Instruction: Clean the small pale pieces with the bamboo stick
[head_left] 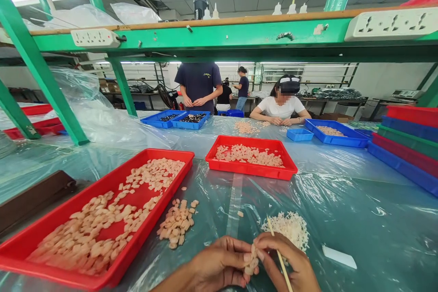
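Observation:
My left hand (pixel 219 264) is closed around a stack of small pale plastic pieces (pixel 252 260) at the bottom centre. My right hand (pixel 290 264) pinches the same stack and also holds a thin wooden stick (pixel 278 255) that slants up to the left. Just beyond my hands lies a heap of tiny white parts (pixel 289 227). A loose pile of pale pieces (pixel 176 223) sits to the left of my hands on the plastic-covered table.
A long red tray (pixel 20 255) with many pale pieces lies at left, another red tray (pixel 285 173) ahead. Blue trays (pixel 342 139) and stacked coloured trays (pixel 407 146) stand at right. A white card (pixel 338 255) lies right. One person sits opposite, others stand behind. A green shelf frame (pixel 219 36) spans overhead.

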Available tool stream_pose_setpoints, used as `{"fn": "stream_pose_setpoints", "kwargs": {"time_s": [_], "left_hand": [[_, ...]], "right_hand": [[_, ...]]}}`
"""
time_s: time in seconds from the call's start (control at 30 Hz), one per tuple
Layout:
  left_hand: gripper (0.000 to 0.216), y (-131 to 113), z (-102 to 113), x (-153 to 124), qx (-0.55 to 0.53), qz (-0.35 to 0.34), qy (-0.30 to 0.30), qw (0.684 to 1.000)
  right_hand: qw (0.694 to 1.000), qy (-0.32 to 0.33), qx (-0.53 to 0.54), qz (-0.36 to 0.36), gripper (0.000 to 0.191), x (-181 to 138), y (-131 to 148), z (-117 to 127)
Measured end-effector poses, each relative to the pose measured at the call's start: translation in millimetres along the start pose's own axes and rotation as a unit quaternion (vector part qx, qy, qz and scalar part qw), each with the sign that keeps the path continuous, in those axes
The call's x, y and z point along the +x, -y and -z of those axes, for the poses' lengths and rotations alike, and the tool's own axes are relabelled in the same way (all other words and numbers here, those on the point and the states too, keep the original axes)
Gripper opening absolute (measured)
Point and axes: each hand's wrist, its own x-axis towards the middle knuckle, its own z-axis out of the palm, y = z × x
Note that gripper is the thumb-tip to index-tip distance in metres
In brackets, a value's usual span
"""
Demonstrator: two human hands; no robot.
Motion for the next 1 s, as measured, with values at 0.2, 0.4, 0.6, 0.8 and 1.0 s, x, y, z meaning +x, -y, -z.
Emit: {"fn": "stream_pose_setpoints", "kwargs": {"time_s": [0.2, 0.4, 0.6, 0.8, 1.0], "left_hand": [[0.026, -2, -1, -1, -0.018, 0.013, -0.004, 1.0], [0.016, -3, 1, 3, -0.022, 0.018, 0.0, 1.0], [0.019, 0, 0, 5, -0.055, 0.027, -0.002, 0.998], [0.026, 12, -2, 6, -0.097, 0.071, 0.013, 0.993], [0.032, 24, 2, 13, -0.106, 0.081, -0.021, 0.991]], "right_hand": [[1.0, 0.001, 0.015, -0.027, 0.007, 0, 1, -2], [0.999, 0.021, 0.004, -0.023, 0.014, 1, 2, 0], [0.999, 0.033, -0.011, 0.002, 0.015, 2, 3, 0], [0.997, 0.054, -0.016, 0.057, 0.026, -2, 0, 0], [0.995, -0.033, -0.075, -0.059, 0.013, -14, -12, 13]]}}
